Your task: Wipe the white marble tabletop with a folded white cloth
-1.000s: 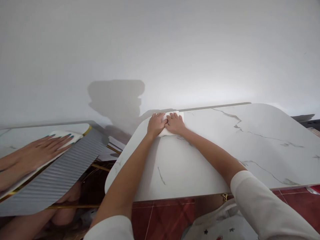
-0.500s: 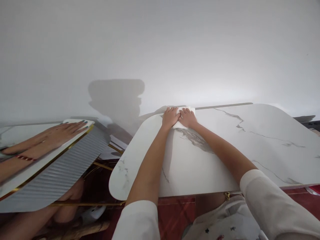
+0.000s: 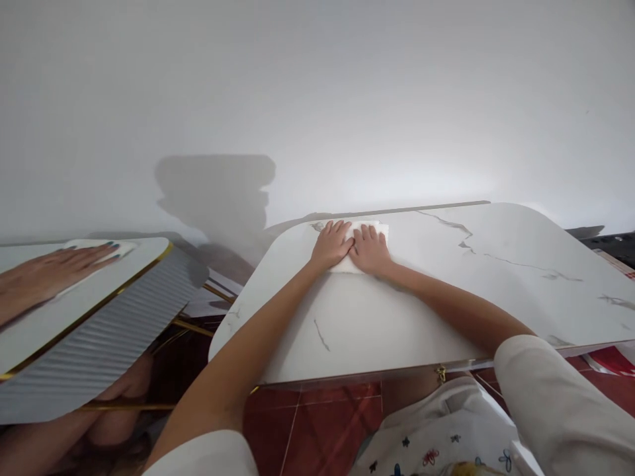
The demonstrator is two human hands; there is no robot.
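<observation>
A white marbled tabletop (image 3: 461, 284) with rounded corners lies in front of me, its far edge close to the wall. Flat on it near that edge is a folded white cloth (image 3: 347, 265). My left hand (image 3: 331, 244) rests on the cloth's left part, palm down with fingers stretched forward. Beside it, my right hand (image 3: 370, 248) presses on the right part, fingers spread a little. The two thumbs touch or nearly touch. Both hands lie on top of the cloth without gripping it.
At the left another person's hand (image 3: 82, 263) lies on a white cloth (image 3: 127, 248) on a second white table (image 3: 124, 271) with gold trim and a ribbed grey side. A pale wall (image 3: 317, 99) rises behind both tables. Red floor tiles (image 3: 317, 423) show below.
My hands and the cloth have come slightly back from the tabletop's far edge, toward me. The other person's hand and cloth have shifted left, away from their table's corner.
</observation>
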